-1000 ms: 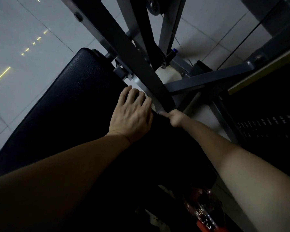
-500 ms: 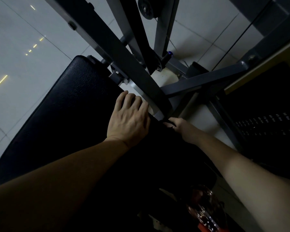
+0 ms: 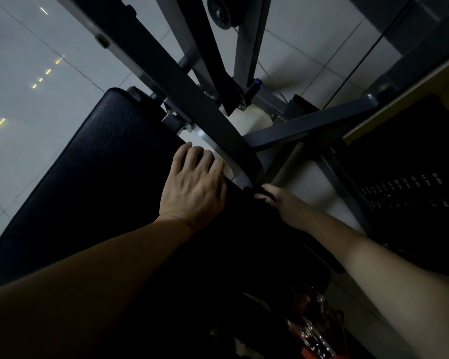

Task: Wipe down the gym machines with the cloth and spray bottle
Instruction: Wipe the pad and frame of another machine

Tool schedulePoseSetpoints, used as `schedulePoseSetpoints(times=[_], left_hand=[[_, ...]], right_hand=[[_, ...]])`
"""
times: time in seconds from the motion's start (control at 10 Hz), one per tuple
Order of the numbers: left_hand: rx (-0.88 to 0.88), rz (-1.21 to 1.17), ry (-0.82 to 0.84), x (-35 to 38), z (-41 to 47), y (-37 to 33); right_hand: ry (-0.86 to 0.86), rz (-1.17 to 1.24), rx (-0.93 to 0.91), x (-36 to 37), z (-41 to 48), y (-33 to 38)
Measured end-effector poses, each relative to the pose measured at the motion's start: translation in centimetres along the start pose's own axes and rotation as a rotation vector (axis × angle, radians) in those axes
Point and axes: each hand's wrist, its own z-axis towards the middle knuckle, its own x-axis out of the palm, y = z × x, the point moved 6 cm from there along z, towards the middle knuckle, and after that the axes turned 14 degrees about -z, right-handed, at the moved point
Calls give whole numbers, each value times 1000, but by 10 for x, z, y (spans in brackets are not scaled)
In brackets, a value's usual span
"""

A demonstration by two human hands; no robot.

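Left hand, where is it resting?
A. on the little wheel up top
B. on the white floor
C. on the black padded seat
C: the left hand lies palm-down on the black padded seat, near its far edge.

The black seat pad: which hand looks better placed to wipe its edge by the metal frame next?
Probably the right. The right hand grips what looks like a dark cloth at the edge of the pad, beside the grey frame. The left hand lies flat on the pad, holding nothing.
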Motion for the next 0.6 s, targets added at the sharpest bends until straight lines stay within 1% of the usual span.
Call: schedulePoseSetpoints(times=[0.1, 0.2, 0.3, 0.4, 0.5, 0.6], left_hand=[[4, -1, -9, 1, 0, 0], [2, -15, 3, 1, 1, -1], [4, -9, -14, 1, 0, 1], [7, -4, -9, 3, 1, 1], [5, 4, 9, 3, 1, 2], [4, 11, 3, 2, 0, 1]], right_hand=[[-148, -302, -166, -10, -1, 2], [-379, -675, -128, -33, 27, -2], [-82, 12, 310, -30, 40, -27], [89, 487, 468, -18, 46, -46], [486, 132, 250, 7, 16, -7], [209, 48, 85, 3, 15, -16]])
